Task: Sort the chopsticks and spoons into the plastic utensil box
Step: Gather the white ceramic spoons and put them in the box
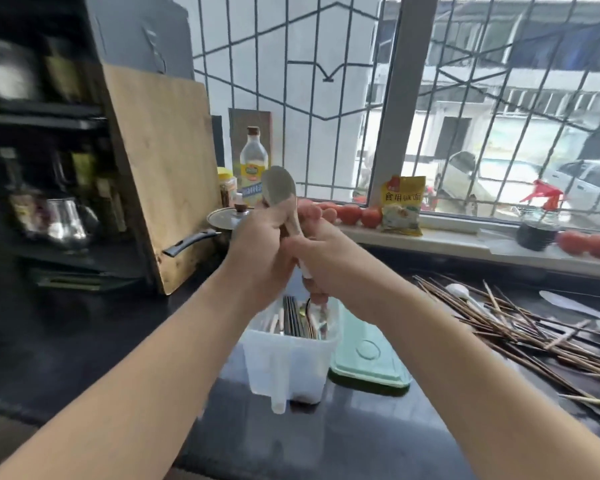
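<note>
Both hands gripping one spoon (280, 188) above the box (288, 355).
Left hand (257, 251) and right hand (321, 258) are curling round the handle, bowl up, seemingly lining it up to drop in. Box is sitting at 6 o'clock, already holding several utensils; loose chopsticks (520, 327), too tangled to count, are lying at 3 o'clock with two white spoons showing.

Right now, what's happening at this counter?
A person holds a spoon upright in both hands, left hand and right hand, above the plastic utensil box, which already holds some utensils. A pile of chopsticks and more spoons still lie on the counter to the right, beside a green lid.
</note>
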`<state>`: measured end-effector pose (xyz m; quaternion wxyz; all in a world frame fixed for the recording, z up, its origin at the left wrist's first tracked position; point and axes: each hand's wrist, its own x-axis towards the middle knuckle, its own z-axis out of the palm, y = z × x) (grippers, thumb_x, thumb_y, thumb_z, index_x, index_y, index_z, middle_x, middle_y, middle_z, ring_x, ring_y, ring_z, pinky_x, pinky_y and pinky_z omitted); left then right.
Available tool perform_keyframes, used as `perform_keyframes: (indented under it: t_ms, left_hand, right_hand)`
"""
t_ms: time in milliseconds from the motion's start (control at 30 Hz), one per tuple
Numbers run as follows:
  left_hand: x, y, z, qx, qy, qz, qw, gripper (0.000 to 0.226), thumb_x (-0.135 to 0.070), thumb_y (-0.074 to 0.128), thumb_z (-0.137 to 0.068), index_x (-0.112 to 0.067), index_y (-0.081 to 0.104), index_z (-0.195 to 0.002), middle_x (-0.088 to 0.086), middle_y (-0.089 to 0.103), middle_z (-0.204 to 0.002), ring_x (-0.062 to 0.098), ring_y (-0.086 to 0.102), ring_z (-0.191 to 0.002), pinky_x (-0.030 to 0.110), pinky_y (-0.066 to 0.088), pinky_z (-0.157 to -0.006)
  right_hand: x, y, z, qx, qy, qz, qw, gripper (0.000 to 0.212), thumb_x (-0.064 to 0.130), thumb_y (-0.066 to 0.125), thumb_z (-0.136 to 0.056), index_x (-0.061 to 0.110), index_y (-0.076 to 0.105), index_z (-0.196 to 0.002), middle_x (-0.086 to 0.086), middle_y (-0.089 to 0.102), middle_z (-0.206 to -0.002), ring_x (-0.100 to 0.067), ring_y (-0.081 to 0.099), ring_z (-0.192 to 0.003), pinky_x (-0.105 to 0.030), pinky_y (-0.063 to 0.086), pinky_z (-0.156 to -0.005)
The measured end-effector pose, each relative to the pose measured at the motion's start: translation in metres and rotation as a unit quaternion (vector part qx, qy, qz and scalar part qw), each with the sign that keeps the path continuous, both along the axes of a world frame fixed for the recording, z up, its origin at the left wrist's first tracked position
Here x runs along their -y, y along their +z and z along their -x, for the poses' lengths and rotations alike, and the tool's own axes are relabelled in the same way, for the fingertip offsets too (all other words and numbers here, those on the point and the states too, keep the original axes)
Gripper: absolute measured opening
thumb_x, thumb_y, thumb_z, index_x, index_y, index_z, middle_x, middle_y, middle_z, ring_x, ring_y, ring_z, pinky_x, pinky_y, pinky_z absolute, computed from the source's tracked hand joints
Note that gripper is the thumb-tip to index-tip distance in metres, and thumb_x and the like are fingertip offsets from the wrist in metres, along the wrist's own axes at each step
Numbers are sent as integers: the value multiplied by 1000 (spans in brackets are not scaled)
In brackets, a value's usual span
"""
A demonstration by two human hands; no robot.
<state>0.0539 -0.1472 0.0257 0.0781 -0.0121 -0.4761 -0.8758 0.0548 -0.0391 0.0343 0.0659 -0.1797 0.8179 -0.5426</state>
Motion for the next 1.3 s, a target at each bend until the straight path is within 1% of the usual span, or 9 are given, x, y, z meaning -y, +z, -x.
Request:
perform_keyframes:
  t_ms: [100, 233, 400, 533, 700, 933, 1067, 1167, 1300]
  left_hand:
    - [31, -5, 9, 24, -4, 25, 999, 44, -35, 47, -108, 1, 72, -117, 18, 75, -114, 26, 73, -110, 44, 48, -110]
    - [38, -20, 20, 104, 80, 118, 984, 31, -42, 57, -104, -14, 72, -105, 5, 78, -103, 22, 72, -101, 42, 55, -97]
    - [40, -35, 26, 147, 59, 92, 983, 38, -43, 52, -107, -14, 74, -97, 2, 78, -96, 21, 72, -97, 37, 55, -90]
    - [48, -38, 31, 140, 22, 25, 990, 49, -44, 43, -111, 0, 66, -110, 18, 78, -110, 32, 75, -103, 41, 59, -88]
    - [44, -35, 25, 76, 47, -51, 995, 29, -36, 39, -113, -7, 45, -109, 20, 77, -106, 33, 78, -82, 40, 62, -58]
    - [29, -36, 25, 29, 4, 26, 999, 42, -37, 38, -113, -1, 55, -127, 21, 77, -109, 34, 77, -96, 44, 62, -76]
    - [17, -41, 29, 64, 71, 85, 992, 37, -33, 38, -113, -2, 59, -107, 17, 77, -85, 30, 76, -69, 40, 62, -61]
    - [20, -48, 38, 113, 167, 56, 978, 38, -35, 39, -113, -8, 51, -89, 0, 50, -45, 17, 50, -40, 37, 55, -62]
    - [30, -51, 49, 109, 145, 60, 982, 33, -38, 40, -112, -12, 52, -95, -6, 29, -48, 9, 29, -39, 27, 38, -44]
  right_hand:
    - [39, -3, 19, -77, -18, -113, 990, 19, 22, 49, -93, 10, 58, -105, -6, 57, -78, -18, 53, -58, -26, 43, -45]
    - [64, -30, 38, -276, -32, -381, 882, 31, 17, 51, -93, 11, 57, -122, -11, 62, -107, -34, 66, -94, -39, 53, -68]
    - [68, -48, 29, -358, -64, -459, 811, 51, 8, 54, -93, 6, 39, -141, -8, 55, -116, -32, 64, -102, -38, 41, -63]
    - [56, -49, 37, -284, 29, -390, 876, 40, 15, 50, -96, 5, 41, -133, -12, 53, -103, -36, 61, -96, -39, 41, -66]
    - [29, -42, 33, -53, 83, -44, 994, 11, 24, 59, -100, 22, 65, -109, -8, 71, -93, -21, 71, -74, -39, 60, -68]
    - [3, -39, 28, -13, -3, 76, 997, 20, 16, 59, -101, 2, 72, -94, -5, 77, -79, -22, 76, -72, -36, 61, -65]
    - [-1, -48, 43, -185, -153, -54, 969, 24, 29, 58, -91, 18, 71, -74, 0, 72, -67, -24, 72, -65, -44, 62, -64]
    - [-19, -39, 61, -261, -242, -64, 932, 24, 30, 57, -91, 17, 68, -73, 2, 67, -66, -22, 65, -65, -43, 56, -64]
    - [-27, -31, 81, -265, -228, -162, 923, 21, 27, 62, -96, 14, 68, -80, 0, 66, -74, -20, 61, -71, -35, 47, -64]
